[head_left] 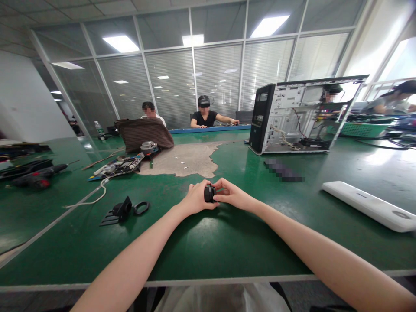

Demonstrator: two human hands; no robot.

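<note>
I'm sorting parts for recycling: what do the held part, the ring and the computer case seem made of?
Held part: probably black plastic, satin, with faint highlights.
Ring: dark and smooth, perhaps plastic; coated metal possible.
Computer case: likely sheet metal, by its silvery panels.

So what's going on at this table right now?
A person is holding a small black part in both hands over the green table: the left hand is around it, and the right hand has its fingers on the other side. A black bracket and a black ring lie to the left. Farther off to the right stands an open computer case. More people are sitting in the background.
</note>
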